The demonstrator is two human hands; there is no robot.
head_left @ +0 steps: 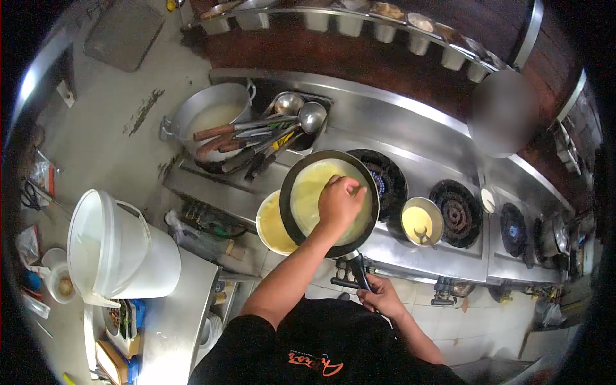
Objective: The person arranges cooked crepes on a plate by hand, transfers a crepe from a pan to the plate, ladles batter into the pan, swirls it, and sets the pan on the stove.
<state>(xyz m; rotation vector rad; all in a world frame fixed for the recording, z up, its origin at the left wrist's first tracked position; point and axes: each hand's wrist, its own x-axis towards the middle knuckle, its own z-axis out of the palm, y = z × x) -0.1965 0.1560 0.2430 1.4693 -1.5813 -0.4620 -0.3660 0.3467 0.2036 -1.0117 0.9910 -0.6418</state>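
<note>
Nearest the camera, a black shirt [256,353] with an orange-and-white print fills the bottom edge, and both bare forearms reach forward from it. The right hand [382,296] is wrapped around the black handle [361,273] of a pan [286,212], which is in front of the torso, at the stove's near edge. Over the pan is the left hand [341,204], its fingers bunched narrowly above a thin, pale yellow layer [310,192] spread across the bottom; whether they pinch anything I cannot tell.

Partly hidden by the pan's left side is a bowl [260,224] of yellow liquid. Just past the pan's far right side, a burner [393,170] shows a blue flame (the pan covers part of it from this angle). Farther right, a small pot [439,215] holds more yellow liquid with a utensil in it, beside another burner [457,208]. Several ladles [312,117] lie heaped by a big pot [174,122] at the far left, and a white bucket [151,266] is near the left counter.
</note>
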